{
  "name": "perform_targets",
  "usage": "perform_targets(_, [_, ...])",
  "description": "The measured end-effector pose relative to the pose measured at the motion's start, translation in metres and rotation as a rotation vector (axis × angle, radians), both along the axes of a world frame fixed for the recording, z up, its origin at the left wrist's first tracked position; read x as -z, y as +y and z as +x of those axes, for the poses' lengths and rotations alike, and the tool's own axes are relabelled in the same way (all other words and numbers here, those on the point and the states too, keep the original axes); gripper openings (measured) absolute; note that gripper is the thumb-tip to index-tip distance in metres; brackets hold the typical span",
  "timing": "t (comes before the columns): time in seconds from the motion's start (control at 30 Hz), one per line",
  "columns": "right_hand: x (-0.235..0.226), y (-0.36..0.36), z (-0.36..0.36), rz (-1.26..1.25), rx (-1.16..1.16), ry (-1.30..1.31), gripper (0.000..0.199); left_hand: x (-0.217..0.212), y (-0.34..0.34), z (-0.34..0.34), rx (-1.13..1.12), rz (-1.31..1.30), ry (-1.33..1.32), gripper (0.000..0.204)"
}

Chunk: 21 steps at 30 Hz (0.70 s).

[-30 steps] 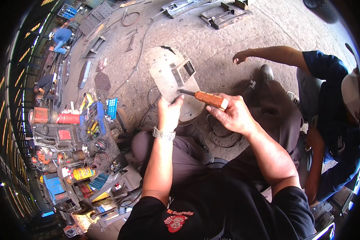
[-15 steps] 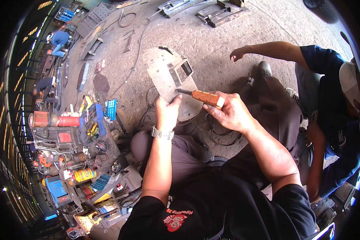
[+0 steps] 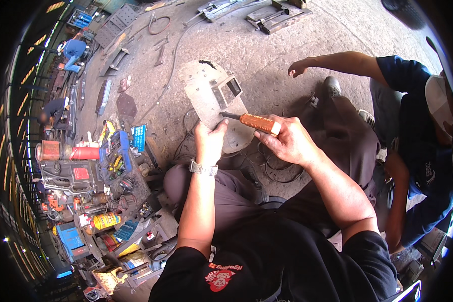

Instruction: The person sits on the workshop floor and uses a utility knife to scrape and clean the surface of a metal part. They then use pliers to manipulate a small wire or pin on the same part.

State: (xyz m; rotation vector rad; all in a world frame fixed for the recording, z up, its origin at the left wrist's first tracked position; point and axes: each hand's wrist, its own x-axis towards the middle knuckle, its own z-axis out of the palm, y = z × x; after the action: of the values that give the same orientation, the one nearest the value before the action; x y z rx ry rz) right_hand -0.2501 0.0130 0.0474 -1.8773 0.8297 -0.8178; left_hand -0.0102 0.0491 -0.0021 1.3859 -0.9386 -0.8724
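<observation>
My left hand (image 3: 210, 143), with a metal watch on its wrist, grips the lower part of a worn, pale welding shield (image 3: 199, 85). Its thumb lies on the face of the shield. A raised square window frame (image 3: 230, 89) stands out from the shield, and its upper edge has a dark, chipped patch. In my right hand (image 3: 293, 142) is a screwdriver-like tool with an orange-brown handle (image 3: 259, 124) and a short dark shaft. The shaft's tip meets the shield just beyond my left thumb, below the window frame.
A co-worker (image 3: 412, 126) sits close on the right, one arm stretched forward. Tools crowd the left side, among them a blue tray (image 3: 117, 156) and a yellow can (image 3: 106, 220). Metal frames (image 3: 277, 17) lie ahead on the concrete; cables (image 3: 282, 168) coil below the shield.
Almost nothing differs. The shield, both my hands and the tool sit very slightly further left in the picture, with the tool's tip still at the same spot on the shield.
</observation>
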Motion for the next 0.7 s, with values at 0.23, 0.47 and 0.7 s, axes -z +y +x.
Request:
perform_targets(0.23, [-0.0006,0.0002,0.0016,-0.023,0.016,-0.02,0.02,0.0005,-0.0004,0.0026,0.006,-0.02,-0.055,0.021])
perform_targets(0.47, [0.0042,-0.0008,0.0013,-0.05,0.014,-0.019,0.021,0.0006,0.0018,0.0069,0.07,0.063,-0.094,0.036])
perform_targets(0.7, [0.0033,-0.0008,0.0009,-0.052,0.017,-0.017,0.02,0.001,0.0005,0.0056,0.054,0.052,-0.08,0.034])
